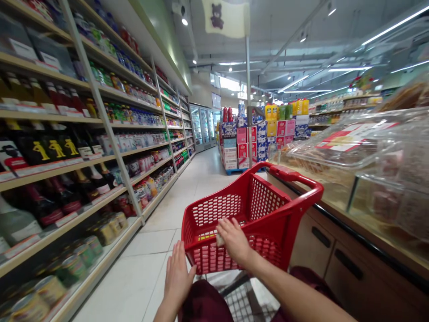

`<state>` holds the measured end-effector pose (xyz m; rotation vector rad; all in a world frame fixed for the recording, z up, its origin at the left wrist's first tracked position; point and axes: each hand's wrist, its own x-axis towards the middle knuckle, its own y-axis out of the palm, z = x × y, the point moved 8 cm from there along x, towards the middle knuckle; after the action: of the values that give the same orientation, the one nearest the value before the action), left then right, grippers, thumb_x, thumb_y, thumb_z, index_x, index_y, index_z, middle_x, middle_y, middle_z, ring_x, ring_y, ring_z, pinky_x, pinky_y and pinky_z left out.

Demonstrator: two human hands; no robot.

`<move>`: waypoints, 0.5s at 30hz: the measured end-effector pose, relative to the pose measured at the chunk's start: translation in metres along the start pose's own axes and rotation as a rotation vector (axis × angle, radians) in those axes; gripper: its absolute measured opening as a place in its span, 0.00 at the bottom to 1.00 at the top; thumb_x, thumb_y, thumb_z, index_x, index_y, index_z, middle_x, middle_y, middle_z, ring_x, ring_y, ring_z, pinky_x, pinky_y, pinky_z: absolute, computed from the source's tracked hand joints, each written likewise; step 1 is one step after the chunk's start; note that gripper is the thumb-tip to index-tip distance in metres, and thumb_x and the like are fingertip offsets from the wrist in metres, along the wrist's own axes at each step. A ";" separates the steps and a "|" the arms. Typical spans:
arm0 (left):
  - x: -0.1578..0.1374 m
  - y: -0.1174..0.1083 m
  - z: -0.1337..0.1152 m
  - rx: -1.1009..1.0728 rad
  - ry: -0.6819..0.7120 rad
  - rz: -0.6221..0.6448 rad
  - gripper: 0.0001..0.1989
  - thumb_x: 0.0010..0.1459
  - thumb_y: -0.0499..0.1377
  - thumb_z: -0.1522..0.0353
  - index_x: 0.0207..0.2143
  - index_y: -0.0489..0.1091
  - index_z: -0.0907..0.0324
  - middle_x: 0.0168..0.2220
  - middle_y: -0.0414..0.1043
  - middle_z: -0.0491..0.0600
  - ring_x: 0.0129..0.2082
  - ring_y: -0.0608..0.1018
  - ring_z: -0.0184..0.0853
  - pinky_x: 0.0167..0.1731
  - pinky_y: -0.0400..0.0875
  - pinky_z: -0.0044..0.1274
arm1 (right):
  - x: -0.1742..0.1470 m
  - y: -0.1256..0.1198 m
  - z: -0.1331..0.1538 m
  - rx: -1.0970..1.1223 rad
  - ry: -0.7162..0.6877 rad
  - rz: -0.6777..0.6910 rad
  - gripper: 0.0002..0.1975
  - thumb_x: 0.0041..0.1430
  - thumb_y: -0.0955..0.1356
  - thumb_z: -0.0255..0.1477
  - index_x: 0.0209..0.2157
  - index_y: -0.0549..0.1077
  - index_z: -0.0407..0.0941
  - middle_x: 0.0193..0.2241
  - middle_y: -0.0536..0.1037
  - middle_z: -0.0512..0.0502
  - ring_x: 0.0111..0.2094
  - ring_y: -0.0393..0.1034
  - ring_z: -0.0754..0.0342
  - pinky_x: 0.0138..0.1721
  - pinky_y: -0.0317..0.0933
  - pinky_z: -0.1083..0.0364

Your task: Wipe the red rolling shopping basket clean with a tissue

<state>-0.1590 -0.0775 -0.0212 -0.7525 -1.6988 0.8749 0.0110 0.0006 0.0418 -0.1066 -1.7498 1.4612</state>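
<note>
A red plastic shopping cart with perforated basket walls stands right in front of me, its handle at the far right end. My left hand lies at the basket's near left corner, fingers stretched out and together, holding nothing. Over the near rim of the basket reaches my right hand, its fingers bent on a small pale thing that shows at the fingertips. What this pale thing is I cannot make out. Something yellow shows low inside the basket, partly hidden by the wall.
Shelves of bottles and cans run along the left. At the right is a wooden counter with clear plastic packs on top. Farther along stand stacked cartons and glass-door fridges. A pale tiled floor lies between.
</note>
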 end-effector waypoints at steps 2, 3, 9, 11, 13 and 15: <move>0.006 -0.008 -0.028 0.031 0.050 -0.037 0.31 0.49 0.47 0.72 0.57 0.43 0.67 0.57 0.51 0.60 0.58 0.52 0.41 0.53 0.53 0.37 | -0.017 -0.021 -0.042 -0.082 0.144 -0.048 0.19 0.55 0.58 0.18 0.48 0.65 0.42 0.53 0.63 0.41 0.55 0.53 0.48 0.54 0.45 0.44; 0.009 -0.010 -0.046 0.044 0.092 -0.060 0.31 0.49 0.47 0.72 0.57 0.43 0.67 0.57 0.51 0.59 0.58 0.52 0.40 0.53 0.52 0.37 | -0.024 -0.028 -0.055 -0.120 0.186 -0.068 0.20 0.54 0.57 0.17 0.48 0.65 0.42 0.53 0.62 0.40 0.55 0.53 0.48 0.54 0.45 0.43; 0.017 0.001 -0.141 0.107 0.351 -0.082 0.32 0.46 0.48 0.73 0.56 0.48 0.66 0.58 0.50 0.56 0.58 0.53 0.39 0.54 0.50 0.37 | -0.041 -0.054 -0.069 -0.215 0.030 -0.124 0.19 0.55 0.58 0.19 0.47 0.66 0.44 0.53 0.63 0.44 0.55 0.53 0.50 0.53 0.48 0.46; 0.017 0.006 -0.150 0.125 0.364 -0.071 0.31 0.46 0.48 0.73 0.56 0.49 0.66 0.58 0.50 0.55 0.58 0.53 0.39 0.54 0.50 0.37 | -0.049 -0.078 -0.100 -0.265 0.079 -0.166 0.20 0.53 0.58 0.17 0.47 0.66 0.45 0.52 0.63 0.43 0.55 0.54 0.49 0.52 0.48 0.45; 0.017 0.009 -0.152 0.144 0.373 -0.069 0.31 0.46 0.47 0.73 0.56 0.50 0.65 0.58 0.50 0.53 0.58 0.53 0.38 0.54 0.49 0.37 | -0.062 -0.109 -0.142 -0.319 0.197 -0.239 0.22 0.52 0.57 0.15 0.47 0.66 0.44 0.53 0.63 0.42 0.55 0.53 0.48 0.52 0.47 0.43; 0.018 0.010 -0.153 0.161 0.376 -0.070 0.30 0.46 0.46 0.72 0.55 0.51 0.65 0.58 0.51 0.53 0.58 0.54 0.38 0.54 0.48 0.37 | -0.079 -0.138 -0.177 -0.359 0.333 -0.338 0.23 0.50 0.57 0.15 0.47 0.66 0.42 0.53 0.62 0.40 0.55 0.52 0.46 0.52 0.48 0.42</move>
<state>-0.0158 -0.0285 0.0097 -0.6944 -1.2986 0.7573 0.2325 0.0513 0.1121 -0.2173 -1.6406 0.8267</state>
